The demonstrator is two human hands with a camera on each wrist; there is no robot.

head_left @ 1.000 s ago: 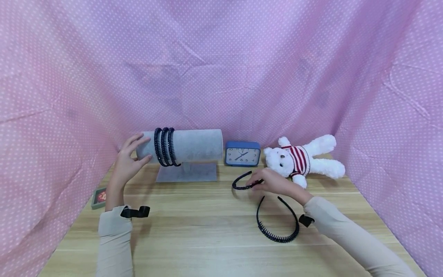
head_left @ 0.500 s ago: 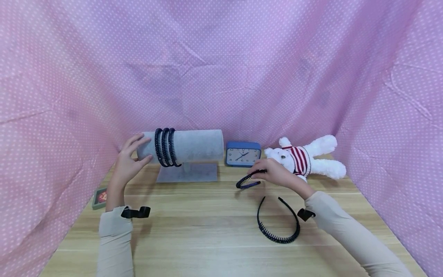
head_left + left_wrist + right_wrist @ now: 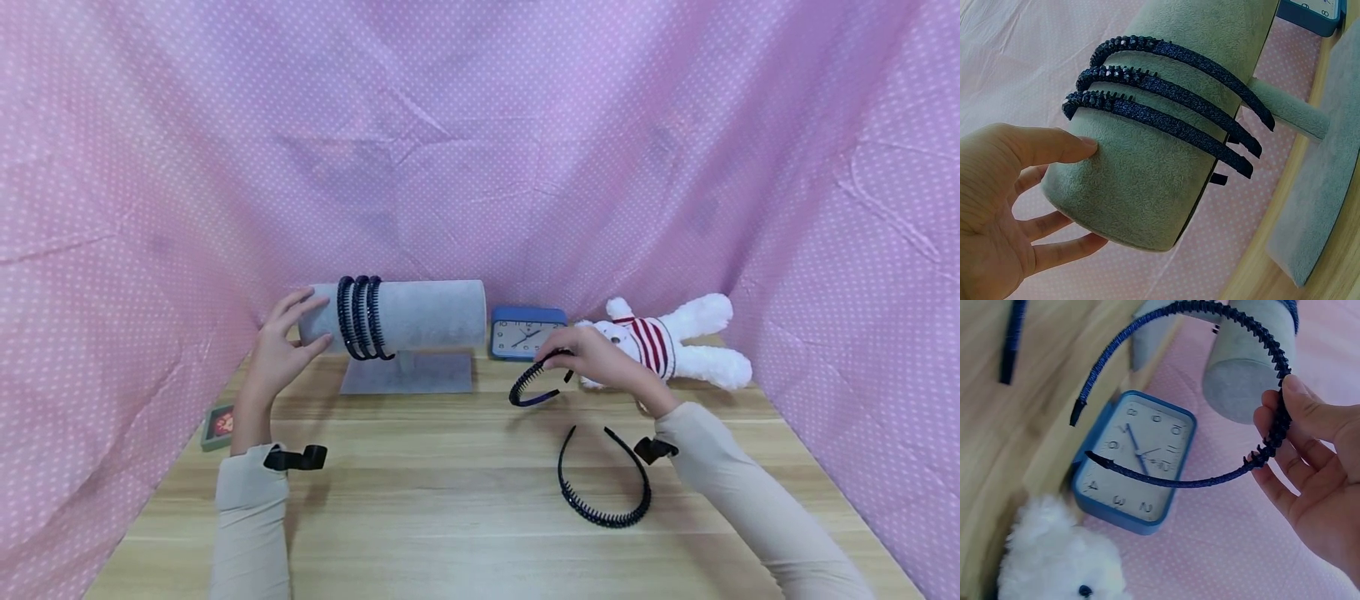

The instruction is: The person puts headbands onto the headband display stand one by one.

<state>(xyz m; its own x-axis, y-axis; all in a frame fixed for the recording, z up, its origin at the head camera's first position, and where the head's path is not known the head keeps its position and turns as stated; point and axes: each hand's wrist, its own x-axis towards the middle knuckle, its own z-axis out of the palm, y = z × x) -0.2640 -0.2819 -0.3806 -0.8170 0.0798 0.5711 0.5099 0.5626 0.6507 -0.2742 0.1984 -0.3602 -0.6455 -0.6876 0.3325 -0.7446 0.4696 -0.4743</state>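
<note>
My left hand [image 3: 281, 350] grips the left end of a grey velvet display stand [image 3: 431, 312], thumb and fingers spread round its roll in the left wrist view. Three dark beaded headbands [image 3: 1172, 94] sit side by side over that roll, just beyond the thumb. Between thumb and fingers my right hand [image 3: 596, 358] pinches another dark headband [image 3: 1266, 340] by its toothed, beaded top, its two ends free and pointing away from the palm. A further headband [image 3: 607, 518] lies on the table nearer the front, below the right hand.
Behind the held headband stands a blue alarm clock [image 3: 527, 333]. To its right a white teddy bear [image 3: 705, 362] in a striped top lies on its side, partly covered by the right hand. A small green frame [image 3: 217, 427] is at the wooden table's [image 3: 420, 517] left edge.
My right hand has raised the headband off the table and turned it, so its ends now point down and right. The left hand keeps its hold on the stand.
</note>
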